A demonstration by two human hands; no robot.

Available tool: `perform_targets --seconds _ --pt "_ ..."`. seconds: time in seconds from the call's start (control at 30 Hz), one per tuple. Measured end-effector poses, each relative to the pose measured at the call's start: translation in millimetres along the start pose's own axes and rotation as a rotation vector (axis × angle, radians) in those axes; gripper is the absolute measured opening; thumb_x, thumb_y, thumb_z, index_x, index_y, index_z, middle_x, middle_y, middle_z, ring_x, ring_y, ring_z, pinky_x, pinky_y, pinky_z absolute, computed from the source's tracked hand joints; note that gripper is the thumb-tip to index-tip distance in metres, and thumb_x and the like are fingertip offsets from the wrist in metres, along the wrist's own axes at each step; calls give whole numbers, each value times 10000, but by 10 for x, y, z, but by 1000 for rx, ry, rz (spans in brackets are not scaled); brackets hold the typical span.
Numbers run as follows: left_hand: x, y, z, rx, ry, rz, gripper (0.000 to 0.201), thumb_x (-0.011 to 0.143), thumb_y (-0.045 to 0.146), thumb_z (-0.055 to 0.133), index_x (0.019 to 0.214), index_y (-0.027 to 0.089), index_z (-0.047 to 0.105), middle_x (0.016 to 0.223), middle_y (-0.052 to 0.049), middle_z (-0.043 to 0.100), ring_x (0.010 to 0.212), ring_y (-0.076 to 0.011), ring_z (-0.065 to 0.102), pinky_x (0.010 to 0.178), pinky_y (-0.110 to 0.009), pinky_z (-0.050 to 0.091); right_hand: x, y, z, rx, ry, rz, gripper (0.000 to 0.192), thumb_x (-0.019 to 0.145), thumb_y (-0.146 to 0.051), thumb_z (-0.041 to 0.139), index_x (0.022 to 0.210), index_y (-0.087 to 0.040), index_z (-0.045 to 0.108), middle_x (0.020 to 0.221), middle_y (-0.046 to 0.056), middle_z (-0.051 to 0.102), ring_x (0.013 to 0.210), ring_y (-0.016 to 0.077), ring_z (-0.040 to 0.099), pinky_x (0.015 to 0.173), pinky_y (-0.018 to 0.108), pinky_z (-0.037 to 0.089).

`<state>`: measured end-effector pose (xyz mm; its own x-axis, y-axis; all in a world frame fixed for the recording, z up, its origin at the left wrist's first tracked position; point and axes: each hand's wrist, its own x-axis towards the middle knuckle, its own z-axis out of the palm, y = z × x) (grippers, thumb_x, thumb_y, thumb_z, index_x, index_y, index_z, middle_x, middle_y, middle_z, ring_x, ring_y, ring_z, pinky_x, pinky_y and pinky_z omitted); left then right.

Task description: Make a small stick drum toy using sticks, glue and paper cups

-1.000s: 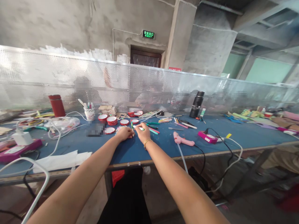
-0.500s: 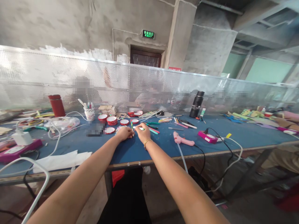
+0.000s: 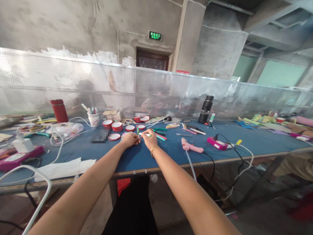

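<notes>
My left hand (image 3: 131, 140) is closed at the lower end of a narrow flat stick (image 3: 137, 129) that shows green along its length. Its fingers hide that lower end. Just to the right, my right hand (image 3: 150, 141) pinches a white marker pen (image 3: 148, 134) with a green end. The pen's tip points left at the stick, and I cannot tell whether they touch. Beyond the hands are red-rimmed white round pieces, one of them (image 3: 130, 128) lying near the stick and others in a stack (image 3: 116, 126). Green and red markers (image 3: 160, 137) lie beside my right hand.
A pink glue gun (image 3: 192, 147) lies at the right near a magenta power strip (image 3: 217, 143). Behind stand a black bottle (image 3: 205, 110), a paper cup of pens (image 3: 93, 119) and a red flask (image 3: 59, 111). White cables (image 3: 61, 143) cross the left side. A perforated metal screen (image 3: 146, 88) borders the table.
Both hands stay almost in place, with the stick and the marker pen still held. Any movement of the pen is too small to make out.
</notes>
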<state>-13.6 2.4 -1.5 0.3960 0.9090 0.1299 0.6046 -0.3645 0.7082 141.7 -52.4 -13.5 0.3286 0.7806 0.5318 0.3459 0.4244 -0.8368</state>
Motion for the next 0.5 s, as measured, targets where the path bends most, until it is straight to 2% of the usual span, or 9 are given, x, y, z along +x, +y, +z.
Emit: perform_targets --seconds 0.23,0.5 --pt "29 -24 8 2 -7 -6 273 864 437 671 703 220 710 672 -7 712 631 -135 665 607 -199 496 19 43 6 -53 31 22 130 787 -349 587 685 -270 575 756 -23 731 845 222 680 806 304 515" --pt "37 -49 19 -49 -4 18 268 853 424 656 688 215 696 650 -7 696 613 -141 649 627 -224 507 6 27 10 -45 -8 19 127 776 -352 592 681 -268 585 753 -27 732 828 216 678 797 300 507"
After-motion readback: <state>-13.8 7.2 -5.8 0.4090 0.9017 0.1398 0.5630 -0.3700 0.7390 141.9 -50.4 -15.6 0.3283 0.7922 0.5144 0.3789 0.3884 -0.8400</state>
